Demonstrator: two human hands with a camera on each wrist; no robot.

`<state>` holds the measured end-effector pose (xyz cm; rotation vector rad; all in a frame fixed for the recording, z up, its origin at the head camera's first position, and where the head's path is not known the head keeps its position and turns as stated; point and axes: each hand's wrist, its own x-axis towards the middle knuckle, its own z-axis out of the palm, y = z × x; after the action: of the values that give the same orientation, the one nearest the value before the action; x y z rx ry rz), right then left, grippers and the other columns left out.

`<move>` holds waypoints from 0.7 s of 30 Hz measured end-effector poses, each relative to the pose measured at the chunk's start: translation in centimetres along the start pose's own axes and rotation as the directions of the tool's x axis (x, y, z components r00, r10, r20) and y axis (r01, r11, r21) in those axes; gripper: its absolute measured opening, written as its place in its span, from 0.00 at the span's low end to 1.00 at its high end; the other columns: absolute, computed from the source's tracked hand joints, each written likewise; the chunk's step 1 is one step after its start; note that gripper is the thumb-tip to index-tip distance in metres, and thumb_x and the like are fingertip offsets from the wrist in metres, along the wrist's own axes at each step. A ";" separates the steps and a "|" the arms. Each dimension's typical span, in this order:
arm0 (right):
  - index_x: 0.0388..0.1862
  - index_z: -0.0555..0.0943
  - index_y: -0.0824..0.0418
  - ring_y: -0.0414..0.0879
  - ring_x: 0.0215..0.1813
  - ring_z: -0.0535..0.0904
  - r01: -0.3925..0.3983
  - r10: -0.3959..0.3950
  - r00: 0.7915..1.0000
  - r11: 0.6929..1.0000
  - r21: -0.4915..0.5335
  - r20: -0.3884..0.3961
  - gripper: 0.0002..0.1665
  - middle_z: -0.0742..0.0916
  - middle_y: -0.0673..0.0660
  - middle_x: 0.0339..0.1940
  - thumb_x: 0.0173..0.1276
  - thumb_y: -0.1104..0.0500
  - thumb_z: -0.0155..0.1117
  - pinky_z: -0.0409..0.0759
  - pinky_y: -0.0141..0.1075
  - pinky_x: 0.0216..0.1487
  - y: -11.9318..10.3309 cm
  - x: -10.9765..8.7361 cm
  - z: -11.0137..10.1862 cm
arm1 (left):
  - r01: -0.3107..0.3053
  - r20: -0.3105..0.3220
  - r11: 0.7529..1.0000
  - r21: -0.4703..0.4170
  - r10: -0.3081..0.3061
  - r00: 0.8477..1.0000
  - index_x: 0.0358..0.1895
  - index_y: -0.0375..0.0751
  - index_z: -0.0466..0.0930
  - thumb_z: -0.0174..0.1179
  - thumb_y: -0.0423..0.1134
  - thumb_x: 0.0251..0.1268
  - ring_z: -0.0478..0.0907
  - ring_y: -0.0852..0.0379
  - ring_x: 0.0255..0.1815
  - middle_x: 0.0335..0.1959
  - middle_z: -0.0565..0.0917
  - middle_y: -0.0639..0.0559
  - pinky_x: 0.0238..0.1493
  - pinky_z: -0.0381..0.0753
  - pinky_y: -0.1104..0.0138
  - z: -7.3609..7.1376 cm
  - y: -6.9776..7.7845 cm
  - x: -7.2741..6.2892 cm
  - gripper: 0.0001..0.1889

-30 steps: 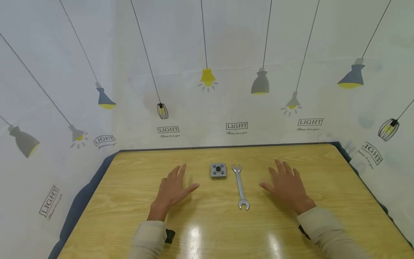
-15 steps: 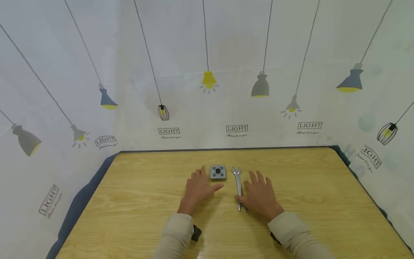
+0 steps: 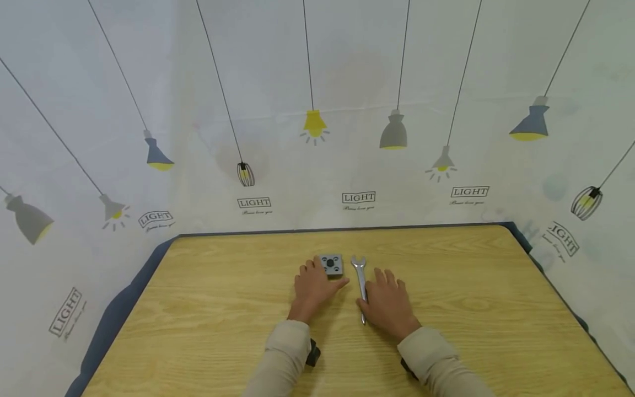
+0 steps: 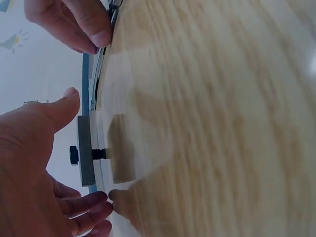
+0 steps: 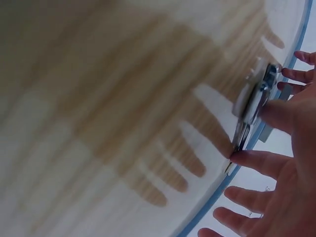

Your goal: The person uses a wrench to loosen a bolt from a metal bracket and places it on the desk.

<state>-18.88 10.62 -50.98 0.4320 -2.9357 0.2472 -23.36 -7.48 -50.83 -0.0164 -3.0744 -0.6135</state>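
A grey square plate point(image 3: 331, 264) with corner holes lies on the table, a black hex bolt point(image 4: 74, 155) through its centre. Its thread shows under the plate in the left wrist view. My left hand point(image 3: 313, 288) is around the plate's near left corner, thumb and fingers spread on either side, without a visible grip. To the right is a silver double open-end wrench point(image 3: 360, 274). My right hand point(image 3: 389, 306) pinches its shaft between thumb and index finger, the other fingers extended. The near end of the wrench shows edge-on.
The wood-grain table point(image 3: 223, 331) is glossy and reflects the hands. A pale wall covering point(image 3: 278, 127) printed with lamps stands behind and along the sides, a dark blue strip point(image 3: 119, 303) at the table's edge.
Both hands have moved inward, the left to the plate and the right to the wrench. The right thumb and index finger have taken hold of the wrench, which has turned onto its edge.
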 end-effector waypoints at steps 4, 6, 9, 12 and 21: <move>0.30 0.82 0.62 0.59 0.44 0.76 -0.020 0.020 1.000 1.000 -0.014 -0.010 0.17 0.81 0.62 0.39 0.65 0.49 0.68 0.77 0.55 0.41 -0.6 0.1 0.0 | 0.010 -0.028 1.000 0.010 -0.010 1.000 0.69 0.27 0.61 0.61 0.71 0.55 0.74 0.38 0.55 0.57 0.75 0.32 0.51 0.76 0.47 0.4 0.3 0.3 0.53; 0.31 0.82 0.64 0.57 0.39 0.75 -0.025 0.025 1.000 0.999 -0.030 -0.017 0.15 0.80 0.61 0.33 0.65 0.52 0.67 0.76 0.53 0.39 -1.0 0.1 0.2 | 0.014 -0.037 1.000 0.012 -0.014 0.999 0.68 0.27 0.62 0.61 0.71 0.55 0.74 0.38 0.54 0.56 0.75 0.32 0.50 0.77 0.47 0.5 0.5 0.4 0.53; 0.33 0.82 0.67 0.56 0.34 0.76 -0.033 0.028 0.997 0.997 -0.065 -0.065 0.13 0.81 0.61 0.28 0.63 0.56 0.69 0.77 0.51 0.37 -1.5 0.3 0.6 | 0.021 -0.043 1.000 0.000 -0.021 0.999 0.68 0.25 0.63 0.61 0.70 0.56 0.74 0.38 0.54 0.56 0.75 0.31 0.49 0.77 0.47 0.6 0.8 0.6 0.52; 0.36 0.80 0.68 0.56 0.29 0.77 -0.057 0.046 0.992 0.995 -0.085 -0.118 0.14 0.82 0.62 0.23 0.60 0.59 0.71 0.78 0.49 0.33 -2.0 0.4 0.6 | 0.031 -0.051 0.999 -0.018 -0.031 0.998 0.67 0.25 0.64 0.62 0.69 0.58 0.74 0.39 0.52 0.54 0.75 0.32 0.47 0.78 0.48 0.8 1.1 0.8 0.50; 0.26 0.69 0.63 0.56 0.21 0.76 -0.155 0.156 0.986 0.988 0.024 -0.060 0.12 0.78 0.61 0.16 0.59 0.64 0.66 0.75 0.49 0.24 -2.4 1.3 0.0 | 0.069 -0.053 0.994 -0.087 -0.073 0.996 0.64 0.27 0.67 0.67 0.61 0.59 0.74 0.47 0.42 0.48 0.74 0.36 0.33 0.76 0.57 1.1 1.2 1.2 0.43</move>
<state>-19.36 7.95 -50.45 0.1935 -2.9109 0.3023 -24.55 -5.97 -51.41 0.1083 -3.0044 -0.7340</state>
